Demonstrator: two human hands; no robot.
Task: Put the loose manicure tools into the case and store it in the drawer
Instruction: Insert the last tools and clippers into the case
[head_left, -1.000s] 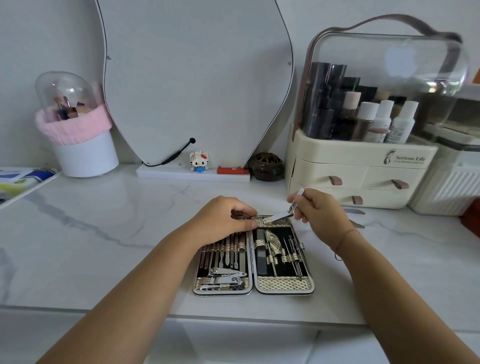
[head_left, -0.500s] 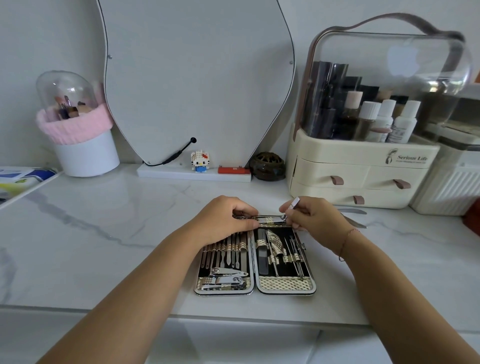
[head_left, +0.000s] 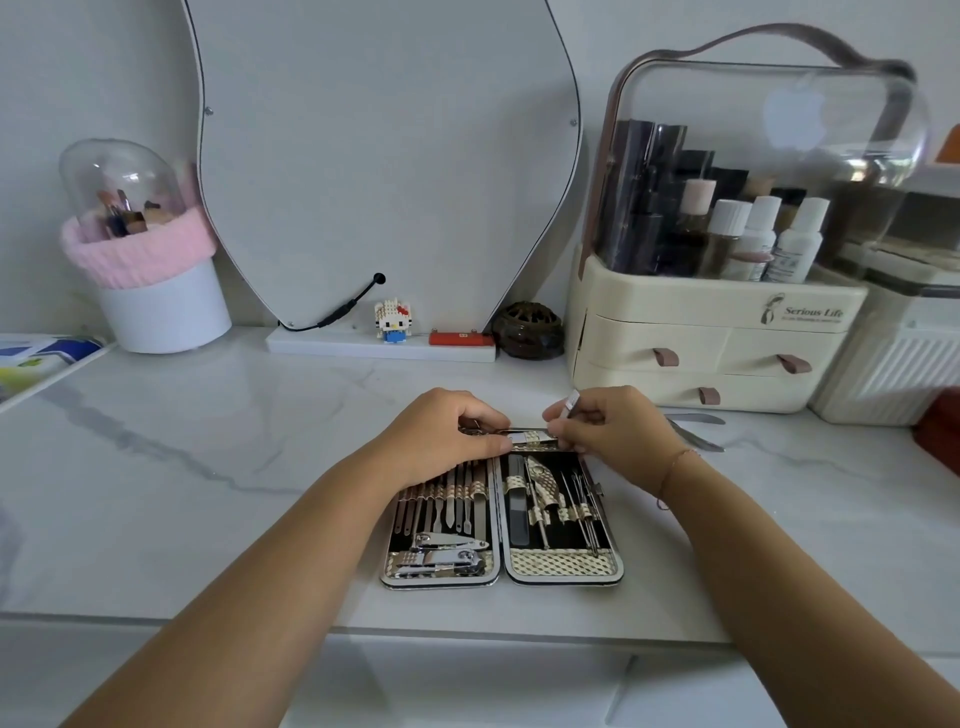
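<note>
The manicure case (head_left: 503, 519) is laid open and flat on the marble table (head_left: 208, 467), directly below both hands, its hinge running away from the person so that the two halves sit side by side. The tools strapped inside are set lengthwise, parallel to the hinge. The left hand (head_left: 447, 436) is pressed, fingers curled, on the far end of the left half, with the thumb tip at the hinge. The right hand (head_left: 608, 431) is closed in a pinch on a slim metal tool (head_left: 571, 402); its pale end is pointed up and away above the knuckles, and its lower end is hidden by the fingers. A flat metal piece (head_left: 530, 440) is seen lying crosswise along the case's far edge between the two hands. Two loose metal tools (head_left: 693, 428) are left on the table just right of the right hand, long axes running left to right. Beyond them, the drawer organiser (head_left: 701, 353) is standing near the right hand with drawers shut. Broad bare table is found left of the left hand; the table's front edge is close below the case.
</note>
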